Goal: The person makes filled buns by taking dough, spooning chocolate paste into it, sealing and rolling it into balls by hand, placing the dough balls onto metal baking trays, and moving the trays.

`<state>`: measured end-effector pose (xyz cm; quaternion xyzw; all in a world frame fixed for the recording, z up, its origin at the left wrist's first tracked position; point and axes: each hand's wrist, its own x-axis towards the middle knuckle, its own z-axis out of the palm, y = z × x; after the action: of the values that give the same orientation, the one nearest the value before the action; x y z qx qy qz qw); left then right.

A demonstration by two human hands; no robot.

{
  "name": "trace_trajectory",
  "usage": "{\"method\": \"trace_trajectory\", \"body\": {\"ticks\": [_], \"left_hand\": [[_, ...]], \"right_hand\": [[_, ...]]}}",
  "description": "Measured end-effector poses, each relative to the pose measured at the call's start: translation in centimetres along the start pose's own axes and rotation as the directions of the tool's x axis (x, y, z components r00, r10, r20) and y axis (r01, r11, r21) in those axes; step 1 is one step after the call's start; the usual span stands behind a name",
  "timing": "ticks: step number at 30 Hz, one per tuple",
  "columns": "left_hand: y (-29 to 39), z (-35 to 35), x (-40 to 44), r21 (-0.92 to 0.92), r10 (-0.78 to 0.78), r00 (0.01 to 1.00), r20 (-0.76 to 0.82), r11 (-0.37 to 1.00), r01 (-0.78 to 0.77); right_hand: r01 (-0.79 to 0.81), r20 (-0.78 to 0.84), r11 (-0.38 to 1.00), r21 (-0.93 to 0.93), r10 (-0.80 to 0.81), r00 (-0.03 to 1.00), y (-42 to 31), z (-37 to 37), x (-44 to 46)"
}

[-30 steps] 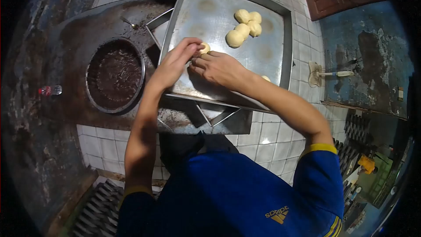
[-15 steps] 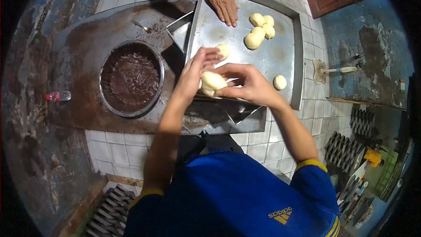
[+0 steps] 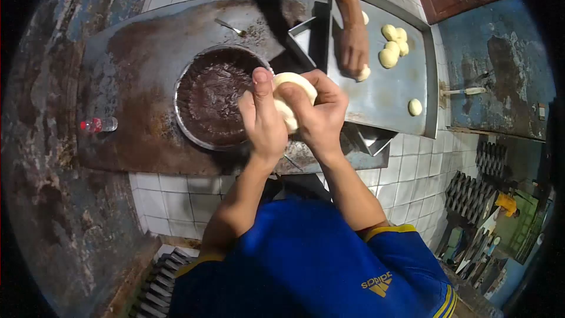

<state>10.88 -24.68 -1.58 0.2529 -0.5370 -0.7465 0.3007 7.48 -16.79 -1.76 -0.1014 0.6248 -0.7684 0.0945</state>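
Observation:
A piece of pale dough point(image 3: 296, 81) is between my two hands, just right of a round metal bowl point(image 3: 178, 103). My left hand point(image 3: 266, 122) cups it from the left, thumb pointing up. From the other side my right hand point(image 3: 322, 112) grips it with the thumb pressed onto its face. Inside the bowl is a dark brown, sticky-looking paste point(image 3: 215, 94). The large metal tray point(image 3: 385, 97) to the right carries several round dough balls point(image 3: 389, 58), a few clustered together and one alone near the right corner.
Across the table a co-worker's hand point(image 3: 354, 50) touches a dough ball point(image 3: 364, 73) on the tray. A spoon or fork point(image 3: 229, 27) lies behind the bowl. At the left is a small bottle with a red cap point(image 3: 99, 124). Smaller metal pans point(image 3: 304, 41) stick out under the tray.
My hands, with the dough, have moved from over the tray edge towards the bowl. The view has shifted left. The co-worker's flat hand has moved onto a dough ball.

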Motion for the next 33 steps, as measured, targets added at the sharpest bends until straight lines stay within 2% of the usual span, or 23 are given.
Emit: {"method": "trace_trajectory", "body": {"ticks": [1, 2, 3, 4, 6, 11, 13, 16, 17, 19, 20, 21, 22, 23, 25, 26, 27, 28, 29, 30, 31, 32, 33], "left_hand": [[0.6, -0.6, 0.2, -0.155, -0.216, 0.972, -0.098, 0.968, 0.199], [-1.4, -3.4, 0.9, -0.373, -0.298, 0.946, 0.129, 0.869, 0.325], [-0.6, -4.7, 1.4, -0.376, -0.298, 0.946, 0.13, 0.867, 0.325], [0.5, -5.7, 1.7, -0.346, -0.201, 0.937, 0.285, 0.89, 0.296], [1.1, -8.0, 2.6, -0.189, -0.153, 0.86, 0.487, 0.943, 0.275], [1.6, -9.9, 3.0, -0.271, -0.105, 0.918, 0.382, 0.937, 0.22], [1.6, -10.5, 3.0, -0.334, -0.092, 0.934, 0.346, 0.918, 0.214], [0.2, -12.0, 3.6, -0.179, -0.077, 0.95, 0.302, 0.974, 0.136], [0.1, -12.6, 3.4, -0.174, -0.088, 0.95, 0.301, 0.974, 0.145], [1.0, -13.1, 3.2, -0.236, -0.244, 0.905, 0.348, 0.912, 0.337], [-0.9, -13.5, 3.4, -0.182, -0.294, 0.879, 0.374, 0.907, 0.38], [-4.6, -14.7, 3.5, -0.167, -0.152, 0.871, 0.466, 0.952, 0.255], [-5.8, -15.9, 3.6, -0.024, 0.012, 0.778, 0.628, 1.0, 0.004], [-6.6, -16.8, 2.2, 0.025, -0.009, 0.76, 0.65, 1.0, -0.009], [-6.5, -17.6, 0.4, 0.083, -0.076, 0.71, 0.7, 0.996, 0.025], [-9.0, -19.6, -0.3, 0.235, -0.088, 0.706, 0.702, 0.965, -0.114], [-11.4, -22.0, -0.8, 0.376, -0.095, 0.705, 0.703, 0.891, -0.254], [-10.8, -22.6, -0.9, 0.376, -0.101, 0.703, 0.704, 0.892, -0.249], [-9.9, -22.9, -0.9, 0.429, -0.114, 0.786, 0.607, 0.88, -0.203], [-9.4, -23.5, -0.8, 0.477, -0.124, 0.858, 0.498, 0.866, -0.151], [-9.3, -24.5, -0.7, 0.481, -0.128, 0.859, 0.495, 0.864, -0.149], [-9.4, -25.8, -0.5, 0.558, -0.169, 0.888, 0.428, 0.822, -0.113], [-9.7, -27.5, 0.0, 0.632, -0.202, 0.914, 0.352, 0.771, -0.073]], "right_hand": [[0.005, 0.017, 1.0, 0.012, -0.005, 1.0, 0.5, 0.8, 0.0], [-0.003, 0.023, 0.999, 0.052, 0.002, 1.0, 1.1, 1.3, -0.1], [-0.01, 0.03, 0.996, 0.089, 0.007, 1.0, 1.4, 1.8, 0.0], [0.015, 0.036, 0.992, 0.128, -0.02, 0.999, 1.1, 2.2, 0.0], [0.011, 0.063, 0.998, 0.054, -0.015, 0.998, 0.9, 3.1, -0.1], [-0.104, 0.12, 0.993, 0.059, 0.096, 0.988, 1.4, 4.6, -0.4], [-0.11, 0.174, 0.99, -0.09, 0.125, 0.977, 0.3, 5.4, -0.6], [-0.134, 0.191, 0.985, -0.106, 0.153, 0.97, 0.3, 6.1, -0.8], [-0.142, 0.189, 0.986, -0.09, 0.157, 0.969, 0.3, 6.0, -0.8], [-0.179, 0.22, 0.972, -0.15, 0.209, 0.953, -0.7, 5.6, -1.3], [-0.249, 0.34, 0.964, -0.096, 0.267, 0.902, -1.0, 4.9, -1.6], [-0.152, 0.425, 0.963, -0.222, 0.236, 0.874, -1.2, 4.9, -1.7], [-0.03, 0.507, 0.944, -0.328, 0.203, 0.838, -1.4, 4.9, -1.7], [0.105, 0.584, 0.909, -0.404, 0.168, 0.795, -1.6, 5.0, -1.8], [0.113, 0.484, 0.767, -0.632, 0.276, 0.831, -0.4, 4.4, -2.2], [-0.159, 0.335, 0.725, -0.67, 0.487, 0.807, 1.2, 3.5, -2.6], [-0.413, 0.188, 0.624, -0.663, 0.673, 0.715, 4.1, 1.9, -3.0], [-0.346, 0.179, 0.674, -0.653, 0.581, 0.794, 11.4, -1.7, -4.3], [-0.351, 0.065, 0.523, -0.777, 0.621, 0.781, 14.2, -3.2, -5.2], [-0.239, -0.099, 0.232, -0.943, 0.49, 0.866, 19.7, -5.6, -8.4], [-0.101, -0.046, 0.089, -0.991, 0.482, 0.875, 24.7, -8.6, -11.7], [-0.099, -0.089, -0.012, -0.995, 0.559, 0.824, 27.9, -10.5, -14.4], [-0.013, -0.002, 0.018, -1.0, 0.519, 0.855, 30.8, -12.4, -17.2]]}}
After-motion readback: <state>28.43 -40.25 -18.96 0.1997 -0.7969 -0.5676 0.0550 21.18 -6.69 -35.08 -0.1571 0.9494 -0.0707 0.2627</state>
